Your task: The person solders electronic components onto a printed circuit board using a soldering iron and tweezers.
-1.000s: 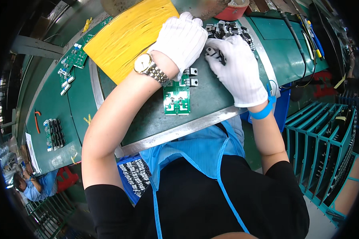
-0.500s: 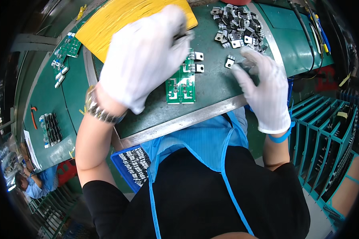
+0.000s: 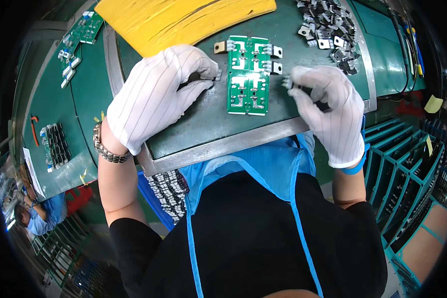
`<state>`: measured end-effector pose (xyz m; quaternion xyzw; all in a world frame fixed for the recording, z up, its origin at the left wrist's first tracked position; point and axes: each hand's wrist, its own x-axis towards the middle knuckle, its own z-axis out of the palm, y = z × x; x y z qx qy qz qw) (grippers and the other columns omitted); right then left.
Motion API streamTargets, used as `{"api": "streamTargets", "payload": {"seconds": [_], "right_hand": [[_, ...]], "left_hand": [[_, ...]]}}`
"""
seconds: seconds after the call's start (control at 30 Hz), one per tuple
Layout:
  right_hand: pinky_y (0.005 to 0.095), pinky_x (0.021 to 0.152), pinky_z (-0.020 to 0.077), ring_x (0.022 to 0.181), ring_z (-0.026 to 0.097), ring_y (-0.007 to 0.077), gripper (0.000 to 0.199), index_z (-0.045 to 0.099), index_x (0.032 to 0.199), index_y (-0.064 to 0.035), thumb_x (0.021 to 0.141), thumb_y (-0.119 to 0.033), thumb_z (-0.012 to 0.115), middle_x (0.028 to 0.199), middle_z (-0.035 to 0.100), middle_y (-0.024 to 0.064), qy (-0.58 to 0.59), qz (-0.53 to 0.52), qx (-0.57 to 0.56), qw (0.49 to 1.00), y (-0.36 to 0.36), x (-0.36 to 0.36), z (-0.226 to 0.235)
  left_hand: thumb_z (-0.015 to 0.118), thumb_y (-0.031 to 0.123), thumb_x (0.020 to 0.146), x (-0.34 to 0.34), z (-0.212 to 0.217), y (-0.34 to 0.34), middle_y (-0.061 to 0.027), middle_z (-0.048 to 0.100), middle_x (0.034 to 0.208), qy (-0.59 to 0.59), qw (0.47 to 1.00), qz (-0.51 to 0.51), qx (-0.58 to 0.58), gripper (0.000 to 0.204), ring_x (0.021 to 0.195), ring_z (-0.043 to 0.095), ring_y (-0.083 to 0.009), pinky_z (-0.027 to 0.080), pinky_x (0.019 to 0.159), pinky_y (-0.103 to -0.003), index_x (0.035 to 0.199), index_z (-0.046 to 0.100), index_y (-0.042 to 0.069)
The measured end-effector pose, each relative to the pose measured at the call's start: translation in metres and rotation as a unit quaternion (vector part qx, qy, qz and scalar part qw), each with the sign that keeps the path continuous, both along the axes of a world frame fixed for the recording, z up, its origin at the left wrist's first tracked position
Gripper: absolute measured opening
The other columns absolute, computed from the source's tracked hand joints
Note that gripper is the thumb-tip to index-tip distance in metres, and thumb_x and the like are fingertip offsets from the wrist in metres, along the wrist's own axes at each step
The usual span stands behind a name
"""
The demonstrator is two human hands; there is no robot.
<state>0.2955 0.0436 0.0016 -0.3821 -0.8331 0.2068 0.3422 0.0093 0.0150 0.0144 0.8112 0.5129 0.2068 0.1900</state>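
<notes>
Green rectangular circuit board [image 3: 248, 74] lies flat on the dark green mat [image 3: 203, 119] between the hands — four metal-tabbed parts sit at its upper edges, lower pads bare. White-gloved left hand [image 3: 156, 94] and right hand [image 3: 328, 107] each pinch one small black component.

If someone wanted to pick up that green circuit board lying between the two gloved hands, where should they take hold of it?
Probably by the two long bare edges of the circuit board, pinched from above near its lower end. It lies flat on the green mat, and small metal parts stick out along its upper half, so the near end offers cleaner edges. The left hand and right hand flank it, each pinching a small part.
</notes>
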Motion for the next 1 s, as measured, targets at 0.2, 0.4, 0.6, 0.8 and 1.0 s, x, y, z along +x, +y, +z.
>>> {"api": "streamTargets", "payload": {"seconds": [0.2, 0.4, 0.6, 0.8, 1.0], "right_hand": [[0.0345, 0.075, 0.0542, 0.088, 0.067, 0.0245, 0.030, 0.072, 0.099, -0.0097, 0.071, -0.006, 0.082, 0.095, 0.070, 0.0048, -0.054, 0.040, 0.022, 0.997, -0.001, -0.010, -0.005], [0.0357, 0.079, 0.0544, 0.088, 0.067, 0.0258, 0.028, 0.072, 0.101, -0.0101, 0.074, -0.007, 0.081, 0.095, 0.070, 0.0052, -0.062, 0.069, 0.062, 0.994, 0.004, -0.010, -0.007], [0.0352, 0.080, 0.0542, 0.090, 0.067, 0.0248, 0.031, 0.073, 0.103, -0.0115, 0.074, -0.007, 0.080, 0.094, 0.070, 0.0048, -0.052, 0.073, 0.070, 0.994, 0.005, -0.012, -0.007], [0.0373, 0.081, 0.0540, 0.092, 0.068, 0.0266, 0.031, 0.074, 0.101, -0.0101, 0.071, -0.006, 0.082, 0.097, 0.071, 0.0059, -0.096, 0.077, 0.074, 0.990, 0.002, -0.010, -0.006], [0.0352, 0.078, 0.0528, 0.089, 0.066, 0.0234, 0.033, 0.071, 0.106, -0.0158, 0.075, -0.011, 0.080, 0.095, 0.067, 0.0030, -0.070, 0.080, 0.101, 0.989, 0.005, -0.010, -0.014]], "left_hand": [[0.074, 0.012, 0.084, 0.002, 0.003, -0.004, -0.0072, 0.072, 0.097, 0.053, 0.998, 0.000, 0.017, 0.015, 0.089, 0.069, -0.0280, 0.054, 0.078, -0.035, 0.098, 0.069, 0.007], [0.073, 0.012, 0.085, 0.008, -0.005, -0.003, -0.0064, 0.075, 0.102, -0.007, 0.997, 0.038, 0.074, 0.017, 0.091, 0.072, -0.0258, 0.057, 0.078, -0.030, 0.101, 0.071, 0.006], [0.075, 0.011, 0.083, 0.011, -0.013, 0.003, -0.0051, 0.074, 0.101, 0.013, 0.991, 0.022, 0.129, 0.017, 0.093, 0.071, -0.0244, 0.056, 0.080, -0.031, 0.099, 0.072, 0.006], [0.075, 0.010, 0.082, 0.012, -0.011, 0.002, -0.0045, 0.074, 0.101, 0.022, 0.993, 0.026, 0.112, 0.018, 0.094, 0.071, -0.0238, 0.056, 0.081, -0.031, 0.099, 0.072, 0.008], [0.074, 0.007, 0.080, 0.011, -0.013, 0.003, -0.0041, 0.074, 0.101, 0.030, 0.991, 0.018, 0.130, 0.020, 0.094, 0.071, -0.0234, 0.057, 0.081, -0.032, 0.100, 0.073, 0.009]]}}
